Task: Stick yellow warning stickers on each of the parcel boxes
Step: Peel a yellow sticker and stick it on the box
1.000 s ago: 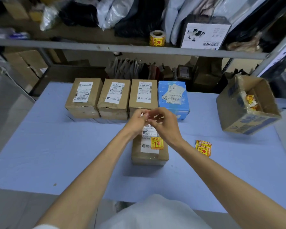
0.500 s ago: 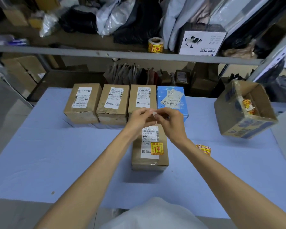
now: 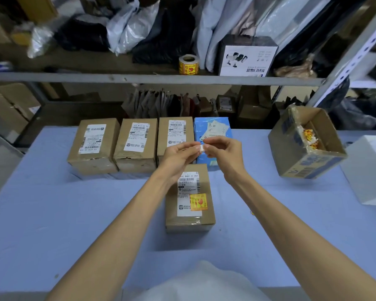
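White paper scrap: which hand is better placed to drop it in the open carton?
Probably right: the right hand pinches the white paper scrap, and the open carton sits on that side; the left hand would cross over.

Both forearms stretched forward, left grip [image 3: 178, 154] and right grip [image 3: 224, 153] raised, fingertips meeting, pinching a white scrap [image 3: 202, 148]

Row of four parcels [image 3: 137, 148] at table [image 3: 52, 213] rear; fifth parcel [image 3: 189, 220] before it, centre; open carton [image 3: 302, 153] right; sticker roll [image 3: 188, 64] on shelf [image 3: 139, 78] behind.
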A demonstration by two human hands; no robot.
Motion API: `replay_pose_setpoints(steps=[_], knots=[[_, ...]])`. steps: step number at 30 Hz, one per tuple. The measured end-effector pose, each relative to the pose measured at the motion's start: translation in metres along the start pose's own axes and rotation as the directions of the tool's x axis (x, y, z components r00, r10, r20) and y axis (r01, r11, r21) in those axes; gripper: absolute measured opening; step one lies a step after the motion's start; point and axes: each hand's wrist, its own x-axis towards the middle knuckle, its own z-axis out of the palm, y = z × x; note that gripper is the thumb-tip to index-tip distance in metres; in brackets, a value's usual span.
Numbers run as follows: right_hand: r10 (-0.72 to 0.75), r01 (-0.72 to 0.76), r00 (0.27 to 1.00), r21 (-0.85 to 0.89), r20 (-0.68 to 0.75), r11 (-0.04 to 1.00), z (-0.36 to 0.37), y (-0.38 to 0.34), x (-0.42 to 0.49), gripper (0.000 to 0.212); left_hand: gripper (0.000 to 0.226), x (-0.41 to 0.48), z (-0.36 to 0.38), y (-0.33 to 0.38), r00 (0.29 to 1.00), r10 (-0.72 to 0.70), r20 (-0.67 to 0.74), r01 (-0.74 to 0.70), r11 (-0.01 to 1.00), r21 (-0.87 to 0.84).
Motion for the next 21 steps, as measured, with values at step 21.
replay_pose_setpoints(steps=[21], knots=[[0.044, -0.047, 0.997, 0.055, 0.065, 0.997, -0.04, 0.004, -0.009, 0.016, 0.015, 0.014, 0.042, -0.012, 0.985, 0.172, 0.032, -0.165, 0.855, 0.491]])
